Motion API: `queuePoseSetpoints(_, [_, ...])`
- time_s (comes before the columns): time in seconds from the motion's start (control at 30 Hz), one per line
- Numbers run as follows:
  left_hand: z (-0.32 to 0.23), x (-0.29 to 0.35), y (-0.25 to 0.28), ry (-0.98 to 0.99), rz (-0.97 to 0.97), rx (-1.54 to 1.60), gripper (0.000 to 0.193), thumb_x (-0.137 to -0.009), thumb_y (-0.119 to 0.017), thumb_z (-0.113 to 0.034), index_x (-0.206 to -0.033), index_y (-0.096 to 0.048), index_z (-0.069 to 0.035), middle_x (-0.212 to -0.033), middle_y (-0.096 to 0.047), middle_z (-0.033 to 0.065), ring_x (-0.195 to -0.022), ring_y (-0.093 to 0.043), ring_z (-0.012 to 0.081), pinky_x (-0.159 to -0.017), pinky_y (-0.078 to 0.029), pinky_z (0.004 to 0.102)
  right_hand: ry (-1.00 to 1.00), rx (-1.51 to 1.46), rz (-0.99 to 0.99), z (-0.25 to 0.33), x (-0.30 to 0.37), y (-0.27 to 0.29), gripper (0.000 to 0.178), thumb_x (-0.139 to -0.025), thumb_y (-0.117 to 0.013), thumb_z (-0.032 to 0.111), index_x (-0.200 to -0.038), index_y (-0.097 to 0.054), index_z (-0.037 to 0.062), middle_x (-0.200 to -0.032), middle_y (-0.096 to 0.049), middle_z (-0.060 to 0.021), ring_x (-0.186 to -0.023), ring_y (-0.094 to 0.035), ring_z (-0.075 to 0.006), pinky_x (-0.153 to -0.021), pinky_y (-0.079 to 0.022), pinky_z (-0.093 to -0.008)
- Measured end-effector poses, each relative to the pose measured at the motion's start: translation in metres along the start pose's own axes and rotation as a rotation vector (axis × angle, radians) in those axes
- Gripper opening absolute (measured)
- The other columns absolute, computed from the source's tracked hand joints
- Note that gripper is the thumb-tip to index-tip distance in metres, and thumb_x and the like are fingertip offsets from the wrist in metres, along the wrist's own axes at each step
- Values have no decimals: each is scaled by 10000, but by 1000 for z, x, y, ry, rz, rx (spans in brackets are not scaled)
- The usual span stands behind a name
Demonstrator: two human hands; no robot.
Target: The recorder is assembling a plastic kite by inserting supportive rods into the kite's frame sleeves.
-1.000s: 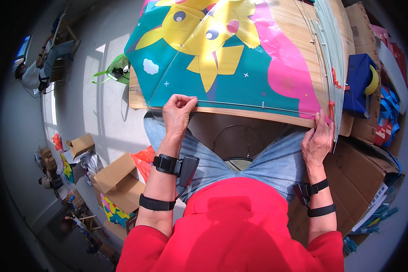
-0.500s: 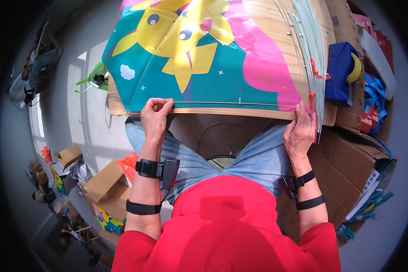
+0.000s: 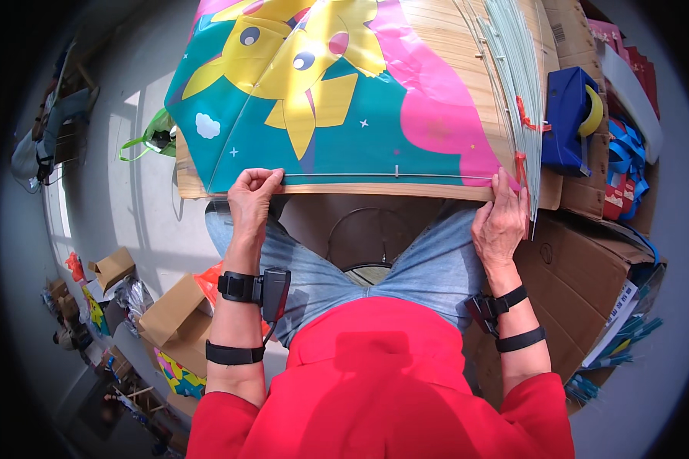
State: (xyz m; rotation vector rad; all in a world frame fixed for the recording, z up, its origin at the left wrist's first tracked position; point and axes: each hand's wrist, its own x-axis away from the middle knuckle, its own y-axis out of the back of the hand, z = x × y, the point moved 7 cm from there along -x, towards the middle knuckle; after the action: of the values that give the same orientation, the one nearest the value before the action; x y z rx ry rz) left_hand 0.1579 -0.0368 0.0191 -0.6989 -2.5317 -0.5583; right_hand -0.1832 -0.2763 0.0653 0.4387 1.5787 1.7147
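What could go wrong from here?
1. The thin pale straight rod lies near the wooden tabletop's front edge; if the left hand loosens its pinch, it might roll off.
2. The glossy teal, yellow and pink sheet is creased, so it could shift under the rod.
3. The right hand is beside the bundle of thin pale-green rods; it might knock their overhanging ends.
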Motion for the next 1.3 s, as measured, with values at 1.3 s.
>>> queuePoseSetpoints(1.3, [-7, 10, -3, -18, 155, 195, 100, -916, -732, -123, -922, -640, -83, -1087, -730, 93, -692, -509, 23, -603, -418, 163, 15, 10, -18, -1, 0, 3, 695, -781, -529, -23, -1465, -409, -37, -1189, -679, -165, -1149, -624, -311, -1143, -345, -531])
